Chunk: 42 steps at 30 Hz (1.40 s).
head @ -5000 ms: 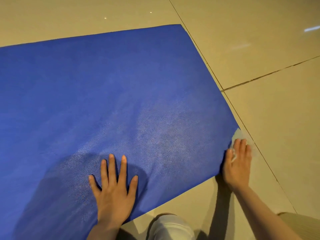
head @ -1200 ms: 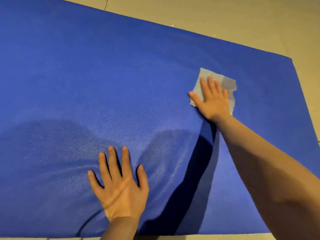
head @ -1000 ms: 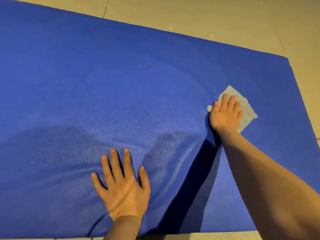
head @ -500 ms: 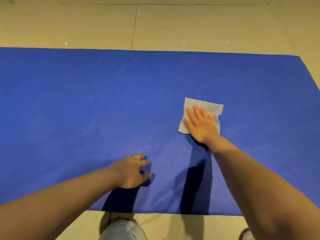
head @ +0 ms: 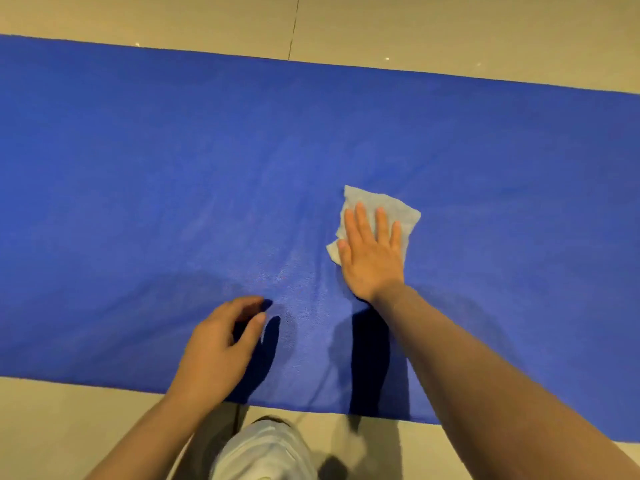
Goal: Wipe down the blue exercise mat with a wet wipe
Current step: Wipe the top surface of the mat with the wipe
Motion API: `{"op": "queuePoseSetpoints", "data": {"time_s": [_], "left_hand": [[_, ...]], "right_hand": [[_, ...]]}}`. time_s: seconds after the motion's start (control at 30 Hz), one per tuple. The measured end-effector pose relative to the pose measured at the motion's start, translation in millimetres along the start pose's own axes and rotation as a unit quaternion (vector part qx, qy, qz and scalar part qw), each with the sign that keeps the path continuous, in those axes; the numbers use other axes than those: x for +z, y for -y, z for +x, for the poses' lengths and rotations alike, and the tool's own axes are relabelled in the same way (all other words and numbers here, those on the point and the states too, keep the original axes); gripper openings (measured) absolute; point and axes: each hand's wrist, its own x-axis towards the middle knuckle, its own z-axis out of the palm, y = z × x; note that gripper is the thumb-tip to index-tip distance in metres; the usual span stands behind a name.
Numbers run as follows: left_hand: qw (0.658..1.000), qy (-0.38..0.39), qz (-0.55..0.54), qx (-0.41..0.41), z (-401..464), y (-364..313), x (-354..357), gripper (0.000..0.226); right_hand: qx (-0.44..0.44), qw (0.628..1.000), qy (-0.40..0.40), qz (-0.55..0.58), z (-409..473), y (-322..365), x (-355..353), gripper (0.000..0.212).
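The blue exercise mat [head: 138, 168] lies flat on the floor and spans the whole width of the view. A pale grey wet wipe [head: 388, 206] lies on it right of centre. My right hand [head: 372, 258] presses flat on the wipe with straight fingers, covering its lower half. My left hand [head: 218, 348] hovers over the mat's near edge, fingers loosely curled, holding nothing. A damp sheen shows on the mat between the two hands.
Beige floor tiles [head: 415, 26] with a dark grout line lie beyond the mat's far edge, and more tiles [head: 69, 427] run along the near edge. My knee in light trousers [head: 263, 448] is at the bottom centre.
My left hand has lifted off the mat and curled loosely. My right hand has slid the wipe from the mat's right end toward the middle, and the view has shifted left along the mat.
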Motion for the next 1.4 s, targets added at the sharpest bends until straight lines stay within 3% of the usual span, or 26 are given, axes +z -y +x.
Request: {"op": "queuePoseSetpoints", "data": {"time_s": [0.07,0.13,0.27,0.33,0.47,0.6,0.7,0.8,0.9,0.97,1.03,1.1,1.2,1.33,1.4], "left_hand": [[0.999,-0.020,0.030,-0.005,-11,25,-1,0.019],[0.997,-0.043,0.054,-0.031,-15,36,-11,0.015],[0.993,-0.050,0.110,0.008,-14,43,-13,0.014],[0.990,-0.023,0.136,0.032,-18,44,-4,0.025],[0.984,-0.019,0.155,0.086,-27,38,16,0.046],[0.980,0.023,0.176,0.094,-26,30,32,0.049],[0.965,0.061,0.231,0.111,-26,31,37,0.054],[0.976,0.034,0.192,0.093,-27,32,38,0.056],[0.989,-0.021,0.128,0.067,-29,25,33,0.044],[0.985,-0.046,0.141,0.086,-29,24,29,0.040],[0.980,-0.041,0.162,0.106,-30,28,25,0.041],[0.975,-0.026,0.181,0.123,-31,34,24,0.044],[0.967,0.007,0.202,0.154,-36,39,31,0.049],[0.956,0.029,0.205,0.206,-39,36,45,0.047],[0.957,0.026,0.191,0.215,-39,33,48,0.045]], "right_hand": [[-0.092,0.995,0.009,-0.029,1,60,9,0.072],[-0.206,0.975,0.026,-0.077,-18,105,24,0.060],[-0.351,0.935,0.038,-0.032,-41,110,35,0.060],[-0.297,0.955,-0.002,-0.018,-36,69,33,0.061],[-0.028,0.998,-0.055,-0.004,-39,-65,3,0.068],[0.204,0.978,-0.007,0.031,-79,-157,-27,0.053],[0.310,0.948,-0.021,0.069,-83,-154,-28,0.054],[0.250,0.968,-0.013,0.026,-72,-90,-5,0.055],[0.059,0.996,-0.063,-0.006,-86,15,29,0.062],[-0.083,0.995,-0.004,-0.056,-103,71,43,0.061],[-0.173,0.982,0.033,-0.066,-111,82,47,0.062],[-0.151,0.988,0.009,-0.029,-105,47,43,0.064],[0.003,0.999,-0.032,-0.019,-112,-57,28,0.069],[0.235,0.972,-0.001,-0.003,-151,-196,-1,0.078],[0.275,0.961,-0.014,0.000,-156,-208,6,0.082]]}}
